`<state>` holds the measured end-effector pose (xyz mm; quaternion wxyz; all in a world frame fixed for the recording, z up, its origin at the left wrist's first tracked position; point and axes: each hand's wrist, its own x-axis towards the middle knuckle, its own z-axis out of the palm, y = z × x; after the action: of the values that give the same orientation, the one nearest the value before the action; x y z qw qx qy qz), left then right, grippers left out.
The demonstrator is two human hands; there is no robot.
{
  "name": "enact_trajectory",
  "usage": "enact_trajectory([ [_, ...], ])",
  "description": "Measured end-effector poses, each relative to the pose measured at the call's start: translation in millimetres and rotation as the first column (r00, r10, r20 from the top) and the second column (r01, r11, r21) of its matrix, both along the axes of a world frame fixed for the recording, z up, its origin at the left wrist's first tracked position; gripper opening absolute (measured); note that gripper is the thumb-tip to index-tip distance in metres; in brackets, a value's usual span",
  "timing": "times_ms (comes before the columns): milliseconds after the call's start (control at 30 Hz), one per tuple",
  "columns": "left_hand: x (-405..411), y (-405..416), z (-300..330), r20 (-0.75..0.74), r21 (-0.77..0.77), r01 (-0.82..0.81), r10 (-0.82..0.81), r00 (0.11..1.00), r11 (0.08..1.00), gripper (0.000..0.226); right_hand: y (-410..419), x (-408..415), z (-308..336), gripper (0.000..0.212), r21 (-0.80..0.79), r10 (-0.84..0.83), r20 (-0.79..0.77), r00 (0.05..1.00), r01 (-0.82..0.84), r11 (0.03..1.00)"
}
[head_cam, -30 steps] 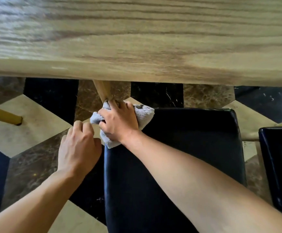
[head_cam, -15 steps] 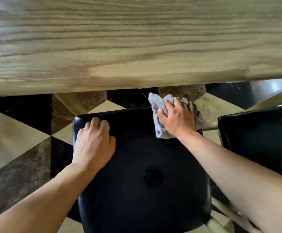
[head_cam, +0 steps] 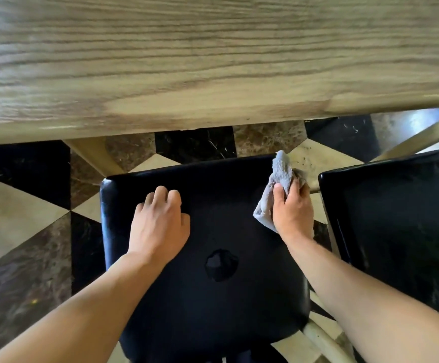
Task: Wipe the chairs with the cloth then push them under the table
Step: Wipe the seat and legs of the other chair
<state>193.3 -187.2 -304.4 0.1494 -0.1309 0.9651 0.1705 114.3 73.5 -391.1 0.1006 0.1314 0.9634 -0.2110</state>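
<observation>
A black padded chair seat [head_cam: 213, 297] with a button in its middle stands just in front of the wooden table [head_cam: 213, 61]. My left hand [head_cam: 159, 224] rests on the seat's front left part, fingers loosely bent, holding nothing. My right hand [head_cam: 293, 210] grips a crumpled grey cloth [head_cam: 278, 179] at the seat's far right corner, at the edge of the cushion. The seat's near edge lies below my arms.
A second black chair seat [head_cam: 396, 231] stands close on the right, with a narrow gap between the two. Pale wooden table legs [head_cam: 95, 158] slant down under the tabletop. The floor [head_cam: 24, 218] is patterned marble in black, brown and cream.
My right hand has swept the cloth from the seat's far left corner across to its far right corner. My left hand moved off the seat's left edge onto the cushion top.
</observation>
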Motion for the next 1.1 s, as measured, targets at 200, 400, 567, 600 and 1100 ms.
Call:
enact_trajectory([
  [200, 27, -37, 0, 0.036, -0.045, -0.049, 0.051, 0.998, 0.998, 0.014, -45, 0, 2, 0.051, 0.221, 0.276, -0.022, 0.961, -0.264, 0.939],
  [400, 56, -87, -1, 0.077, -0.098, -0.144, 0.152, 0.985, 0.985, 0.010, -158, 20, 5, 0.057, 0.221, 0.638, -0.079, 0.766, -0.611, 0.760],
  [567, 88, -135, 2, 0.088, -0.118, -0.262, 0.273, 0.958, 0.958, 0.012, -259, 62, 3, 0.053, 0.138, 0.875, -0.063, 0.481, -0.864, 0.485],
  [600, 93, -142, 2, 0.086, -0.125, -0.269, 0.281, 0.956, 0.955, 0.014, -267, 72, 3, 0.050, 0.143, 0.926, -0.066, 0.371, -0.915, 0.377],
  [1100, 146, -181, -9, 0.108, -0.017, -0.374, 0.373, 0.921, 0.927, 0.023, -372, 43, 15, 0.047, 0.348, 0.953, 0.250, 0.173, -0.934, 0.078],
])
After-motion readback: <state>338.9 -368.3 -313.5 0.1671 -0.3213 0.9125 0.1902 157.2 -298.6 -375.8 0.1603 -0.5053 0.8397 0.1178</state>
